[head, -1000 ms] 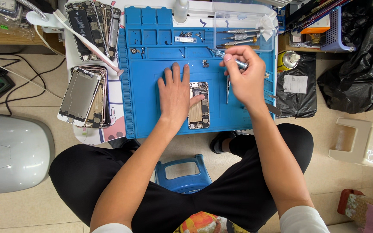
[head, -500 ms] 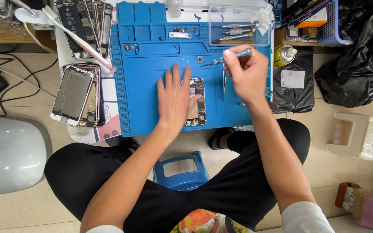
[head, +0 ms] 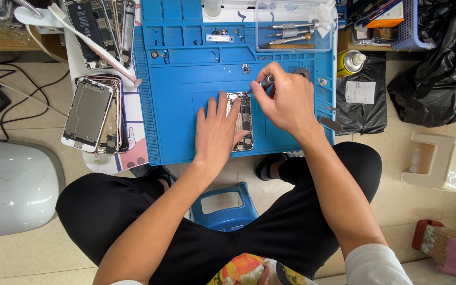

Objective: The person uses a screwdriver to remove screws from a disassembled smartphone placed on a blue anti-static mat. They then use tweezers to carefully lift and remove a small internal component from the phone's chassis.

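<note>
**Phone lies lengthwise on the mat, one hand pinning it, the other driving**

The phone (head: 244,122), opened with its insides showing, lies on the blue mat (head: 186,116) near the mat's front edge, about midway along it. Its long axis runs from the mat's front edge toward the back edge, very slightly tilted; which end is the top I cannot tell.

The left hand (head: 216,132) lies flat and spread, fingers apart, pressing the phone's left side and the mat beside it. The right hand (head: 286,97) is closed around a small screwdriver (head: 264,82), whose tip comes down at the phone's far end.

Doing this well, as I judge it, calls for keeping the driver upright over the screw, pressing lightly, and holding the phone flat so it cannot twist.

Farther out, spare drivers (head: 291,32) sit in a clear tray (head: 331,38) at the mat's back right corner. Stripped phone frames (head: 93,113) are stacked off the mat's left edge, and a black bag (head: 362,95) lies off its right edge.
</note>
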